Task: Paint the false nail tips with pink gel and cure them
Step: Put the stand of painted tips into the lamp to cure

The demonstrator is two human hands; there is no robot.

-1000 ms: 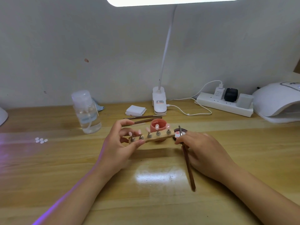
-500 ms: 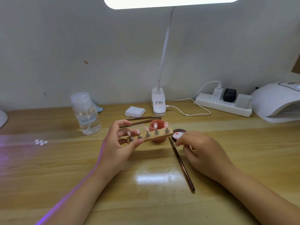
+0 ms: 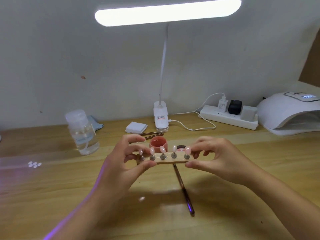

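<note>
A wooden nail-tip holder point(image 3: 167, 159) is lifted above the table, level, with several pink-coated false nail tips point(image 3: 162, 149) standing on metal pegs. My left hand point(image 3: 121, 163) pinches its left end between thumb and fingers. My right hand point(image 3: 213, 158) pinches its right end the same way. A brown gel brush point(image 3: 184, 189) lies on the table below the holder. Behind the holder stand a pink gel pot point(image 3: 158, 143) and its dark lid point(image 3: 181, 147) with pink gel on it. The white curing lamp point(image 3: 290, 111) sits at the far right.
A clear liquid bottle point(image 3: 83, 132) stands at the left, with spare white tips point(image 3: 34, 164) on the table nearer the left edge. White pads point(image 3: 136, 127), two more brushes point(image 3: 150, 135), a clip desk lamp point(image 3: 161, 116) and a power strip point(image 3: 228, 117) line the back.
My right hand laid the brush on the table and took hold of the holder's right end. The holder rose and now hangs between both hands. The view tilted upward.
</note>
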